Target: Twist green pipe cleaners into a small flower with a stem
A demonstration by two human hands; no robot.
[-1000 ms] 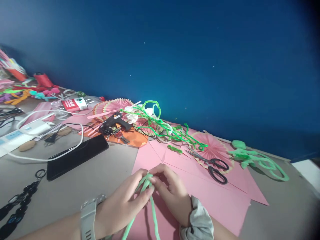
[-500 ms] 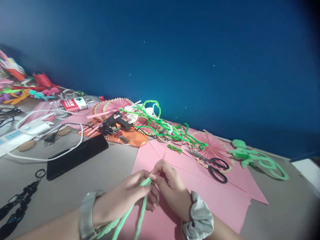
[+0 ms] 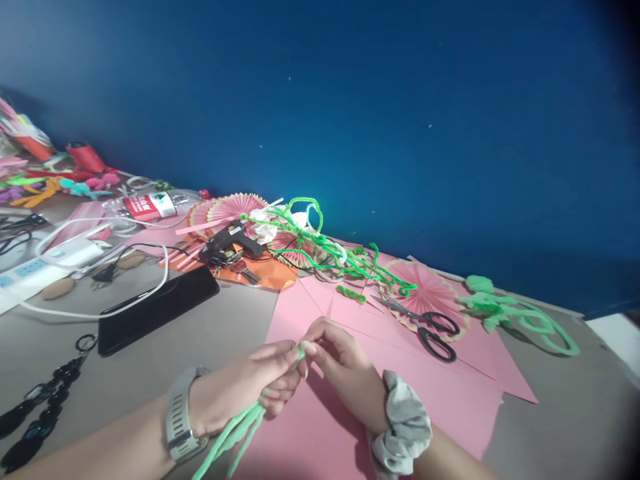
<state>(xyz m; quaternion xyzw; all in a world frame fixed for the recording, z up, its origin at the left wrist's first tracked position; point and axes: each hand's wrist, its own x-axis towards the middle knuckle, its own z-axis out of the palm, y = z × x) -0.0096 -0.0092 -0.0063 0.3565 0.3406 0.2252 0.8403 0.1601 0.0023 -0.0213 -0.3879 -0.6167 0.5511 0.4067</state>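
Pinching a bundle of pale green fuzzy stems [image 3: 235,430], the left hand [image 3: 245,387] and right hand [image 3: 345,377] clamp their fingers together at its tip, strands trailing below the fingers.

You have two hands, the left hand [image 3: 245,390] and right hand [image 3: 345,377], on one bundle of pale green pipe cleaners [image 3: 235,433]; the counter [image 3: 215,333] carries one pair of scissors [image 3: 425,327], one glue gun [image 3: 231,240], one phone [image 3: 157,309], one bottle [image 3: 155,205]

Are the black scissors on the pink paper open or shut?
Shut: the scissors lie flat with blades together in one point.
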